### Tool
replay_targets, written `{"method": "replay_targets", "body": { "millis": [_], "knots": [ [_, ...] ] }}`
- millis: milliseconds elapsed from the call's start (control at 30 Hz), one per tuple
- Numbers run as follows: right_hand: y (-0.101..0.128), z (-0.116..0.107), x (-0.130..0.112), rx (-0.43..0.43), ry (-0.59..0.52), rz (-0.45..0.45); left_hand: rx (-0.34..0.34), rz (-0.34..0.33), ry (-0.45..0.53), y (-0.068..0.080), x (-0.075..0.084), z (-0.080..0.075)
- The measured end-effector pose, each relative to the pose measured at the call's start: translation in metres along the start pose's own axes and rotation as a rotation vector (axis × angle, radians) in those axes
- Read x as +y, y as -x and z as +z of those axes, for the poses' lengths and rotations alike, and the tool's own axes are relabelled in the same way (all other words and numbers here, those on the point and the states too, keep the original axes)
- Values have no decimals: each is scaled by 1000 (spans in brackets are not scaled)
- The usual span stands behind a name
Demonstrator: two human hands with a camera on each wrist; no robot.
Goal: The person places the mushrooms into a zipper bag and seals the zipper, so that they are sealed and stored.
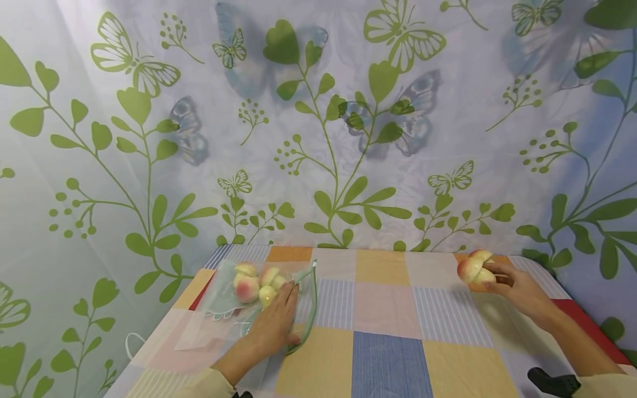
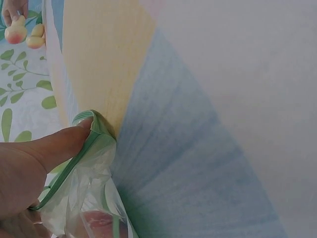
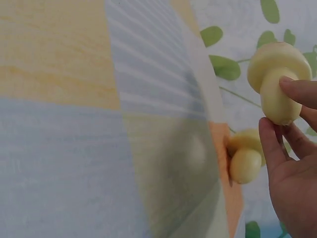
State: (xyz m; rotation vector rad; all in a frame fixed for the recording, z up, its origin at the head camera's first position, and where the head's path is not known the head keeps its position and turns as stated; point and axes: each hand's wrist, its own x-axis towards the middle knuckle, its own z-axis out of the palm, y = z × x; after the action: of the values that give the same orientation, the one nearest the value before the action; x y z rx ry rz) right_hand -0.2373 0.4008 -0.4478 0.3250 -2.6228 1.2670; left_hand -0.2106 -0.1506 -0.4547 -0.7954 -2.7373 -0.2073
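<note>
My left hand (image 1: 273,323) lies at the mouth of a clear zip bag (image 2: 101,153) with a green rim, its fingers stretched out. In the left wrist view the thumb presses against that rim. Several toy mushrooms (image 1: 247,288) with cream and reddish caps show in and around the bag. At the far right of the table, my right hand (image 1: 522,290) pinches a toy mushroom (image 3: 280,99) by its pale stem between thumb and fingers, cap upward in the right wrist view. A second toy mushroom (image 3: 245,163) is close behind it.
A patchwork cloth (image 1: 380,309) covers the table. Behind the table hangs a curtain (image 1: 318,138) printed with green leaves and butterflies. A pale sheet of plastic (image 1: 199,329) lies left of the bag, and a white cord (image 1: 128,345) loops by the table's left edge.
</note>
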Motion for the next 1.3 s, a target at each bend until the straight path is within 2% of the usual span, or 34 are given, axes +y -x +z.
{"method": "replay_targets", "body": {
  "millis": [267, 400, 567, 733, 900, 1300],
  "knots": [
    [-6, 14, -10, -24, -51, -50, -1, 6, 7, 0, 1, -1],
    [-7, 19, -15, 1, 10, -92, -10, 7, 16, 0, 1, -1],
    [-10, 25, -20, -35, 29, -80, -9, 0, 18, 0, 1, -1],
    [-11, 34, -25, -102, -26, -47, -6, -4, 19, 1, 1, -1],
    [-14, 41, -28, -139, -18, -30, -6, 4, 22, 0, 0, 1],
    [-22, 59, -50, -206, -59, -43, -3, 14, 1, 3, -2, 3]
  ]
}}
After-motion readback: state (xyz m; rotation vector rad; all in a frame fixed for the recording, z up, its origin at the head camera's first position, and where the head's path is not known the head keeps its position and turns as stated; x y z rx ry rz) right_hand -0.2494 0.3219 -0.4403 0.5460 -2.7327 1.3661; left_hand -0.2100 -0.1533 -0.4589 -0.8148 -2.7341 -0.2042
